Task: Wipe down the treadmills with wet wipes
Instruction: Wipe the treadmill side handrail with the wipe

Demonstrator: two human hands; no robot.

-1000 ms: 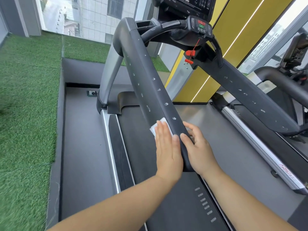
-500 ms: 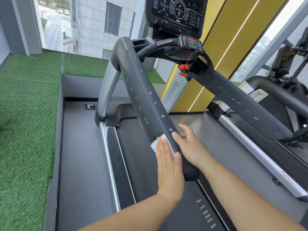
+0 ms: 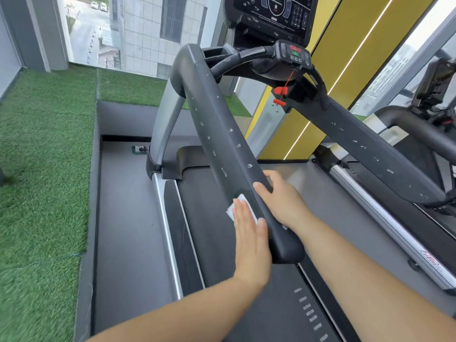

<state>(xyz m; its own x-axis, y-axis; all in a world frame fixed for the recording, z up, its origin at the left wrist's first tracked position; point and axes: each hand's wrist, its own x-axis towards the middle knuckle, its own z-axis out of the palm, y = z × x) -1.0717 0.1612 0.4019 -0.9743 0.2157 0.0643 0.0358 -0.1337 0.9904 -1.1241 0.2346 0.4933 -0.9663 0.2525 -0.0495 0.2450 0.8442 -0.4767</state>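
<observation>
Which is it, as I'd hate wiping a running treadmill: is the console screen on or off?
On: the console screen shows lit dials and a keypad graphic. Whether the belt is running, cannot tell.

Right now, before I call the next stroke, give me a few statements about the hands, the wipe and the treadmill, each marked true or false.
1. The left hand, fingers straight, presses the wipe against the left handrail. True.
2. The right hand holds a second wipe. False: it grips the left handrail, and no wipe shows in it.
3. A red safety clip hangs below the console. True.
4. The wipe lies on the running belt. False: it is on the left handrail.
</observation>
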